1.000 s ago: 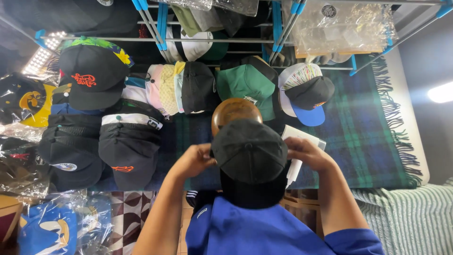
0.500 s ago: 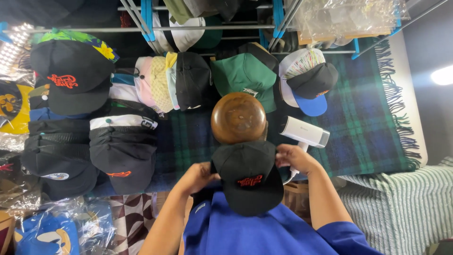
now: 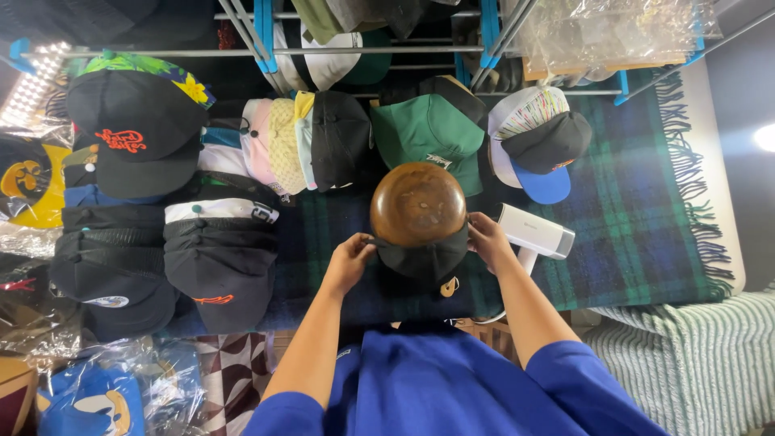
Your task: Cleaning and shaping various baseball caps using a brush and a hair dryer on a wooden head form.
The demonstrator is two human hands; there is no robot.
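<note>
Both-sided, left hand (image 3: 349, 262) and right hand (image 3: 487, 241) grip black cap (image 3: 424, 258) under wooden form (image 3: 418, 203).

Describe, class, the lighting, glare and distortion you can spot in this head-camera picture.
Head view: a blown-out LED panel at upper left and a white flare at the right edge; soft highlights on the wooden dome between both hands; glare on the plastic wrapping; wide-angle lens bends the rack bars; focus sharp overall.

Two bare forearms in blue sleeves reach forward; left hand (image 3: 349, 262) and right hand (image 3: 488, 241) face each other, fingers curled closed.
</note>
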